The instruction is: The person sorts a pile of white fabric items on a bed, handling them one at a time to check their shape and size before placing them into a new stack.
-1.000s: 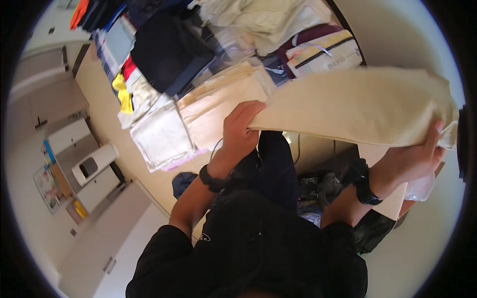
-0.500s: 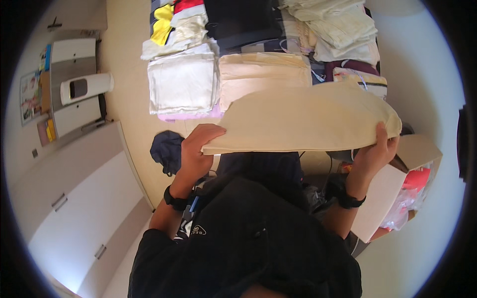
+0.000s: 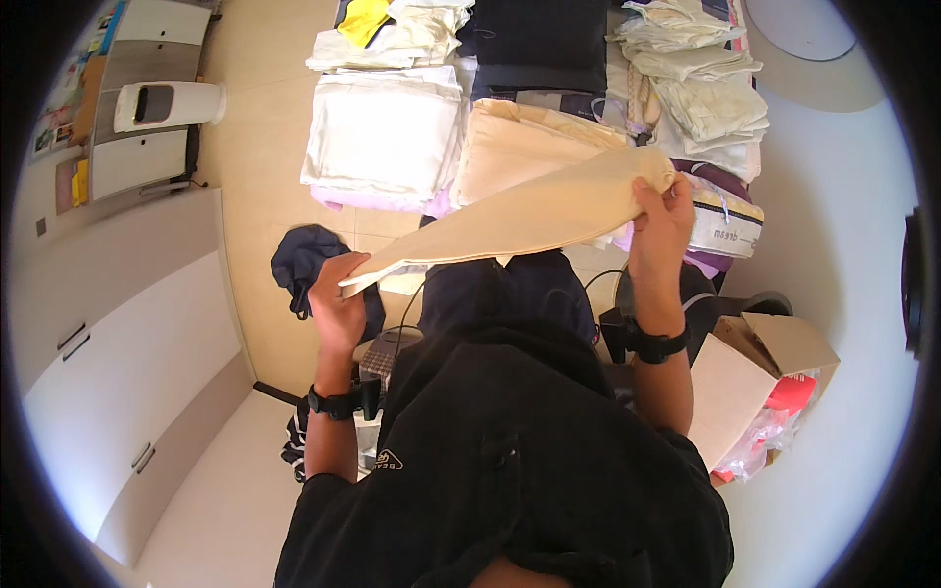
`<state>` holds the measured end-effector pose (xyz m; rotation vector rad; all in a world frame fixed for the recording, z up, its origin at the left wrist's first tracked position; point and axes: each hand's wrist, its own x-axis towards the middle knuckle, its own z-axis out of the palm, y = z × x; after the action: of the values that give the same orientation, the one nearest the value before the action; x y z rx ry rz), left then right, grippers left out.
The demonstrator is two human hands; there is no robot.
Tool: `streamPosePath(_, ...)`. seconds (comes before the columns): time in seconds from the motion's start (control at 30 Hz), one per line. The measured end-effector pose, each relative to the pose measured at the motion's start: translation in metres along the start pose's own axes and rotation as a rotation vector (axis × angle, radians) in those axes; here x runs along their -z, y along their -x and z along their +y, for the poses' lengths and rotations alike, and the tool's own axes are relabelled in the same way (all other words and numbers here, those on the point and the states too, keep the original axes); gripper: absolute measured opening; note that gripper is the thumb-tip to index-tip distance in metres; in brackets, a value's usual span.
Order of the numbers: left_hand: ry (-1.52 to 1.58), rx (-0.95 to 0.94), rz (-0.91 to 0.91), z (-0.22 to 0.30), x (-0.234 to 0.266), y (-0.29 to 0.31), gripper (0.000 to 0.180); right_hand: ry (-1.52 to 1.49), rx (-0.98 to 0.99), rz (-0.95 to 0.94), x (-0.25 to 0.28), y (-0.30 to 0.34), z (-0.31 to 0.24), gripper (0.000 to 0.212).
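Observation:
Between my hands a folded cream cloth (image 3: 529,214) is stretched in the air, slanting up from left to right. My left hand (image 3: 338,299) pinches its lower, narrow end, where the layered edges part a little. At the higher, wider end my right hand (image 3: 663,218) grips it, thumb on top and fingers partly hidden. Behind the cloth lies a stack of peach cloths (image 3: 520,142), partly covered by it. To the left of that stack is a neat pile of white cloths (image 3: 382,132).
Crumpled off-white cloths (image 3: 711,108) lie at the far right, and a black fabric (image 3: 541,49) at the far middle. A yellow cloth (image 3: 365,20) is at the far left. An open cardboard box (image 3: 735,392) stands at right; a dark bag (image 3: 309,260) lies on the floor at left.
The cloth has gone from nearly level to a steep slant and looks narrower. My right hand has moved up and inward; my left has shifted left and slightly down. The view has shifted.

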<state>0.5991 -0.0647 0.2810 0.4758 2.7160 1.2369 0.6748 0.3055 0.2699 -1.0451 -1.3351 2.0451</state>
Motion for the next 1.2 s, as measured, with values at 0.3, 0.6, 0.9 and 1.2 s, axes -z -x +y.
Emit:
streamPosePath(0.3,0.023,-0.016,-0.106,-0.122,0.073,-0.110,0.031,0.066,-0.058,0.094,-0.132,0.001,0.065,0.025)
streamPosePath(0.6,-0.247,-0.361,-0.149,-0.195,0.118,-0.199,0.053,0.007,-0.128,0.143,-0.201,0.003,0.109,0.025)
streamPosePath(0.9,-0.676,-0.200,-0.489,-0.417,0.020,-0.170,0.036,0.142,-0.747,0.344,-0.188,0.002,0.374,0.016)
streamPosePath(1.2,-0.363,0.306,-0.247,-0.423,-0.014,-0.164,0.037,0.346,-0.994,0.263,-0.176,0.026,0.432,0.025)
